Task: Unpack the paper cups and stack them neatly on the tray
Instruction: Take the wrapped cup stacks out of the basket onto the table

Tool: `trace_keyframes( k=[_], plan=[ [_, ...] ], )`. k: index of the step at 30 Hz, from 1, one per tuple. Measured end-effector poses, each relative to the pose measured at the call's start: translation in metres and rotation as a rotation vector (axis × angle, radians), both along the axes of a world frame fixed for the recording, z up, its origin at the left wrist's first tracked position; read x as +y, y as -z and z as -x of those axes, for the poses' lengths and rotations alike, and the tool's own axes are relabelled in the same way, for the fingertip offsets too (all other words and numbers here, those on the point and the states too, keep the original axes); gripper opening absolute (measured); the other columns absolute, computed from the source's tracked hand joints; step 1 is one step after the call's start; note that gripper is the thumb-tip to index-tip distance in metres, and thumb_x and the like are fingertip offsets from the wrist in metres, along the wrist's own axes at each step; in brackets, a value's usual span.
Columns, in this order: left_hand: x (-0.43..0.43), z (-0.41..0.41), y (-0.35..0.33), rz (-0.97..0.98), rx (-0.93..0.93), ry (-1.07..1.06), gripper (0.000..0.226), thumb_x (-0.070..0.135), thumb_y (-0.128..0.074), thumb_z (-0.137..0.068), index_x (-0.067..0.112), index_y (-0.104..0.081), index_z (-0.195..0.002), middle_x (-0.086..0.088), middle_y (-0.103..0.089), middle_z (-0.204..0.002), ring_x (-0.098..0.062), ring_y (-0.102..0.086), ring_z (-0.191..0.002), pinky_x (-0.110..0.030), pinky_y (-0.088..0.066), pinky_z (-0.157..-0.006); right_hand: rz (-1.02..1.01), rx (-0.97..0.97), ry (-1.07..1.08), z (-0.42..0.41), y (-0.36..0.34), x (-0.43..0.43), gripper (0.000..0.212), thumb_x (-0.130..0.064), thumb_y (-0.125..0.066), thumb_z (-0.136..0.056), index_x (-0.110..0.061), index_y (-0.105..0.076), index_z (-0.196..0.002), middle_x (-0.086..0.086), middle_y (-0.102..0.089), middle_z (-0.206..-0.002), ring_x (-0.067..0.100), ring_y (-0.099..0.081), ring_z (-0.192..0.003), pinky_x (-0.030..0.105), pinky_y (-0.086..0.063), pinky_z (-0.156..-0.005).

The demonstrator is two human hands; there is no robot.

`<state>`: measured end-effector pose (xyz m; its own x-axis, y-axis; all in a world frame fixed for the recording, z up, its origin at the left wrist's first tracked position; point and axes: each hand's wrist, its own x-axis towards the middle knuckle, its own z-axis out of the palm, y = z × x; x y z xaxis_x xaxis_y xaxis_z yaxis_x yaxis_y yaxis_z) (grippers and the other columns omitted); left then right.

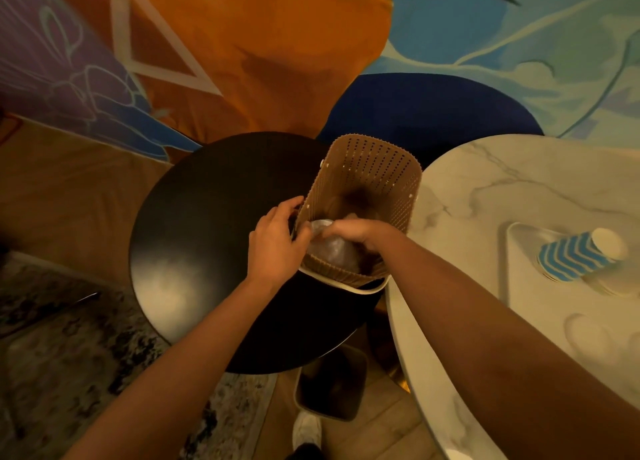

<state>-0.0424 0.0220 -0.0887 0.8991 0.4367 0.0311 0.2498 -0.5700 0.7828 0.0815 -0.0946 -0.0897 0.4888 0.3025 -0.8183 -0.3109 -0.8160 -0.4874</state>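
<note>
Two bare hands at work on a brown perforated basket (377, 172), set on a round black table (194, 224). Grips the basket's near left wall with the left hand (273, 241), thumb and fingers curled about the edge. Reaches down inside with the right hand (353, 232), fingers bent and pinching a crumpled clear plastic wrapper (332, 251) lying against the near inner wall. Cannot tell what the wrapper contains, if anything: too dim and glossy down there.

Off to the right, well apart from the basket, a white marble table (502, 189) bearing a pale tray (512, 248). On the tray, a single stack of paper cups (575, 255), banded in blue and white, nested one into another, narrow white end toward the camera and wider rims down on the tray's surface. Cannot judge through the wide lens whether upright or leaning. Touched by neither hand.

Lower down, between the two tables, a small dark bin (332, 387) on a wooden floor, with a pale shoe (306, 428) just beside. At left, a mottled rug (69, 338) partly under the black table. Behind everything, a painted wall (242, 44) in orange, purple and blue.
</note>
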Motion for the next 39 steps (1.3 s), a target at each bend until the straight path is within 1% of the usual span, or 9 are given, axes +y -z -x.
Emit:
trace_keyframes(
  k=[7, 12, 16, 20, 22, 28, 33, 36, 39],
  plan=[
    [-0.023, -0.004, -0.042, 0.267, -0.109, -0.168, 0.046, 0.041, -0.056, -0.090, 0.028, -0.047, -0.134, 0.003, -0.052, -0.128, -0.012, -0.051, -0.116, -0.037, -0.047, -0.097, -0.281, -0.194, 0.061, 0.000, -0.055, -0.023, 0.072, -0.042, -0.075, -0.066, -0.016, -0.047, -0.127, 0.006, -0.059, -0.121, 0.025, -0.058, -0.106, 0.041, -0.048, -0.095],
    [-0.061, 0.000, -0.100, 0.705, -0.083, -0.158, 0.068, 0.042, -0.063, -0.084, 0.029, -0.032, -0.143, 0.001, -0.040, -0.143, -0.016, -0.042, -0.128, -0.030, -0.039, -0.095, -0.564, -0.141, 0.245, 0.029, -0.118, -0.077, 0.009, -0.026, -0.060, -0.084, -0.023, -0.058, -0.093, 0.001, -0.064, -0.095, 0.020, -0.060, -0.095, 0.035, -0.046, -0.093],
    [-0.116, 0.026, -0.122, 0.993, -0.014, 0.005, 0.064, 0.043, -0.068, -0.074, 0.028, -0.045, -0.131, -0.001, -0.051, -0.132, -0.022, -0.051, -0.119, -0.037, -0.052, -0.083, -0.696, -0.121, 0.292, 0.077, -0.151, -0.137, 0.011, -0.023, -0.061, -0.082, -0.022, -0.055, -0.091, 0.002, -0.062, -0.091, 0.018, -0.059, -0.085, 0.031, -0.047, -0.081],
    [-0.182, 0.065, -0.125, 1.003, 0.004, 0.024, 0.043, 0.040, -0.061, -0.084, 0.023, -0.055, -0.123, -0.006, -0.060, -0.125, -0.024, -0.057, -0.113, -0.045, -0.051, -0.091, -0.717, -0.152, 0.323, 0.130, -0.156, -0.199, 0.034, -0.031, -0.063, -0.075, -0.017, -0.055, -0.105, 0.006, -0.063, -0.098, 0.021, -0.060, -0.090, 0.036, -0.048, -0.085],
    [-0.224, 0.090, -0.125, 0.998, 0.003, 0.017, 0.030, 0.035, -0.054, -0.089, 0.025, -0.056, -0.118, -0.006, -0.060, -0.122, -0.023, -0.058, -0.110, -0.043, -0.050, -0.090, -0.730, -0.141, 0.323, 0.158, -0.155, -0.239, 0.041, -0.034, -0.063, -0.069, -0.016, -0.057, -0.104, 0.005, -0.064, -0.092, 0.019, -0.061, -0.083, 0.032, -0.050, -0.076],
    [-0.343, 0.155, -0.117, 0.987, 0.073, 0.058, 0.026, 0.039, -0.055, -0.087, 0.024, -0.063, -0.107, -0.005, -0.065, -0.116, -0.021, -0.062, -0.102, -0.036, -0.051, -0.081, -0.756, -0.083, 0.265, 0.222, -0.141, -0.363, 0.032, -0.030, -0.058, -0.066, -0.015, -0.061, -0.094, 0.003, -0.066, -0.083, 0.014, -0.063, -0.074, 0.024, -0.049, -0.067],
    [-0.422, 0.177, -0.102, 0.977, 0.234, 0.150, 0.024, 0.041, -0.059, -0.084, 0.025, -0.063, -0.101, -0.004, -0.066, -0.109, -0.022, -0.061, -0.099, -0.035, -0.051, -0.078, -0.694, -0.031, 0.302, 0.247, -0.121, -0.455, 0.014, -0.020, -0.052, -0.089, -0.022, -0.060, -0.101, 0.000, -0.066, -0.094, 0.015, -0.062, -0.090, 0.030, -0.047, -0.083],
    [-0.452, 0.172, -0.086, 0.786, 0.237, 0.166, 0.028, 0.046, -0.056, -0.088, 0.026, -0.064, -0.106, 0.001, -0.068, -0.110, -0.017, -0.062, -0.104, -0.034, -0.052, -0.087, -0.650, -0.036, 0.394, 0.248, -0.101, -0.491, 0.028, -0.024, -0.055, -0.089, -0.016, -0.059, -0.116, 0.005, -0.066, -0.109, 0.024, -0.060, -0.106, 0.039, -0.044, -0.098],
    [-0.468, 0.164, -0.066, 0.373, 0.180, 0.132, 0.038, 0.048, -0.053, -0.090, 0.022, -0.062, -0.118, 0.005, -0.064, -0.119, -0.012, -0.057, -0.108, -0.025, -0.043, -0.090, -0.598, -0.052, 0.541, 0.247, -0.081, -0.517, 0.035, -0.022, -0.060, -0.087, -0.014, -0.054, -0.120, 0.005, -0.065, -0.106, 0.025, -0.059, -0.104, 0.039, -0.045, -0.099]
  ],
)
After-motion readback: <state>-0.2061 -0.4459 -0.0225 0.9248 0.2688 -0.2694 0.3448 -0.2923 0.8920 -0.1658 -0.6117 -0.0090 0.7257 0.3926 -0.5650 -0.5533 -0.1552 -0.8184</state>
